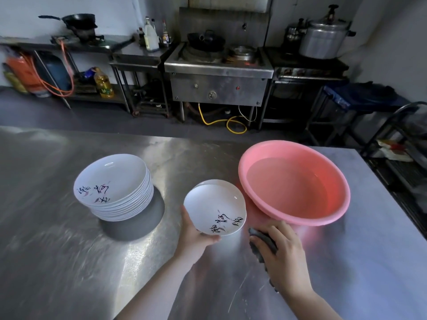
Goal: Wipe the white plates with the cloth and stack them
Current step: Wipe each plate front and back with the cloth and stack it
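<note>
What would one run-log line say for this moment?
left hand: holds white plate | right hand: grips cloth | plate stack: left | pink basin: right

Your left hand [196,236] holds a white plate [215,209] tilted above the steel tabletop [57,250], over another plate. Your right hand [279,248] clutches a dark cloth [263,243] just beside the pink basin [293,181] of water. A plate stack [115,188] stands to the left.
</note>
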`<move>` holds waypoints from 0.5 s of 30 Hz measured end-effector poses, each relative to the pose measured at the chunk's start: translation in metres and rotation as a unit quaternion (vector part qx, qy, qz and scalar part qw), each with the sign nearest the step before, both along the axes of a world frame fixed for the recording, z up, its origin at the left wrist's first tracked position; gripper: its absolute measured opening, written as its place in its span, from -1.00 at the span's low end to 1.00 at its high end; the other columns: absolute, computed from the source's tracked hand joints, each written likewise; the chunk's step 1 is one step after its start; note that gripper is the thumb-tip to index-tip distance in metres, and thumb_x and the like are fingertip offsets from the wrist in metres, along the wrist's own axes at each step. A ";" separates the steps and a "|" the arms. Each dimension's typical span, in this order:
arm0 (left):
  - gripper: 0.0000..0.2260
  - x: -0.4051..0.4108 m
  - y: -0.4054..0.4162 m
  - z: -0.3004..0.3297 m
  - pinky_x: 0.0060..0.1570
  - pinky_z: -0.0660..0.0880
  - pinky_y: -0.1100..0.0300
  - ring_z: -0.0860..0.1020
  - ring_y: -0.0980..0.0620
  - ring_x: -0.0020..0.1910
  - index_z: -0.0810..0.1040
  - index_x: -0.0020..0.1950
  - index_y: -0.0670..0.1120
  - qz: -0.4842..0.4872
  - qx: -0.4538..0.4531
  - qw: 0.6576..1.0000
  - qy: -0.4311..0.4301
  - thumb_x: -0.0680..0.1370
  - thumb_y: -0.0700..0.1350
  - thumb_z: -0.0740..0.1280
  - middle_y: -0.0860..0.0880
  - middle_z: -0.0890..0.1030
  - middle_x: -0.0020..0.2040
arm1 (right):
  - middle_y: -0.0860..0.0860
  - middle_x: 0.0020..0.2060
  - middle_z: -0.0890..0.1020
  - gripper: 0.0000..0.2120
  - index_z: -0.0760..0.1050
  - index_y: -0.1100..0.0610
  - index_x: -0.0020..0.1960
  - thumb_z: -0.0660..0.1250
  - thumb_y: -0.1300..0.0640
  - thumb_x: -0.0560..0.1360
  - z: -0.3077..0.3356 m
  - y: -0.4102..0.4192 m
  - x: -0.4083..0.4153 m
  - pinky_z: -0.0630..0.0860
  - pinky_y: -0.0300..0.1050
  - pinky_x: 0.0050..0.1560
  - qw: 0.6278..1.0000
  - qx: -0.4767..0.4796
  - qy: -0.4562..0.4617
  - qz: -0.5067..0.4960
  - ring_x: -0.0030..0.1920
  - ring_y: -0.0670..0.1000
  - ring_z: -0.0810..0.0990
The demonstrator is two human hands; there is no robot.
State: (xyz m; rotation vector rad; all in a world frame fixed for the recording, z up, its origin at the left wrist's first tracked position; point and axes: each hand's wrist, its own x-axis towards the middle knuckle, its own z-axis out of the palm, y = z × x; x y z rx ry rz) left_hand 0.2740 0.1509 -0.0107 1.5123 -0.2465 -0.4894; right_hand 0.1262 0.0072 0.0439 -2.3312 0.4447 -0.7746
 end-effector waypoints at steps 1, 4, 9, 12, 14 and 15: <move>-0.10 0.003 0.000 0.000 -0.16 0.60 -0.08 0.57 -0.11 0.06 0.23 0.35 -0.10 -0.006 0.012 1.000 -0.008 0.08 -0.34 0.51 -0.17 0.48 0.26 | -0.19 -0.21 0.50 -0.85 0.62 -0.02 -0.13 0.51 0.21 0.40 -0.001 0.000 0.000 0.52 0.08 -0.30 1.000 0.000 0.001 0.000 -0.30 0.00 0.54; -0.09 0.007 -0.001 -0.002 -0.24 0.52 -0.03 0.55 -0.13 -0.01 0.26 0.34 -0.09 -0.001 0.054 0.998 -0.034 0.04 -0.30 0.53 -0.17 0.49 0.21 | -0.20 -0.21 0.50 -0.93 0.63 -0.01 -0.13 0.46 0.14 0.42 -0.001 0.000 0.001 0.51 0.08 -0.30 1.000 0.006 -0.008 0.004 -0.29 -0.01 0.54; -0.04 0.008 0.000 -0.008 0.10 0.46 0.08 0.27 -0.05 0.34 0.33 0.39 -0.07 0.037 0.151 0.986 -0.067 0.01 -0.18 0.59 -0.09 0.39 0.25 | -0.22 -0.23 0.48 -0.96 0.63 -0.01 -0.14 0.42 0.10 0.41 0.000 0.005 0.000 0.51 0.10 -0.27 1.000 0.009 0.002 0.003 -0.24 -0.02 0.53; -0.06 0.010 0.000 -0.011 0.09 0.32 0.20 0.14 0.01 0.34 0.34 0.37 -0.04 0.042 0.190 0.980 -0.050 0.02 -0.14 0.59 -0.14 0.32 0.27 | -0.23 -0.24 0.47 -0.90 0.63 -0.02 -0.13 0.47 0.17 0.42 0.000 0.007 -0.002 0.51 0.10 -0.26 1.000 0.010 0.006 0.003 -0.25 -0.04 0.52; -0.08 0.011 -0.001 -0.013 0.11 0.35 0.20 0.14 -0.02 0.36 0.33 0.36 -0.02 0.047 0.189 0.980 -0.043 0.07 -0.22 0.65 -0.14 0.29 0.26 | -0.26 -0.25 0.46 -0.93 0.64 -0.01 -0.13 0.44 0.13 0.40 0.001 0.008 -0.003 0.51 0.09 -0.25 1.000 0.001 0.005 -0.002 -0.24 -0.07 0.51; -0.09 0.011 -0.002 -0.013 0.16 0.40 0.16 0.14 -0.04 0.38 0.32 0.36 0.01 0.049 0.186 0.981 -0.037 0.11 -0.27 0.66 -0.13 0.26 0.25 | -0.27 -0.25 0.45 -0.94 0.64 0.00 -0.13 0.42 0.11 0.40 0.001 0.008 -0.003 0.51 0.09 -0.25 1.000 -0.001 0.006 -0.005 -0.24 -0.09 0.50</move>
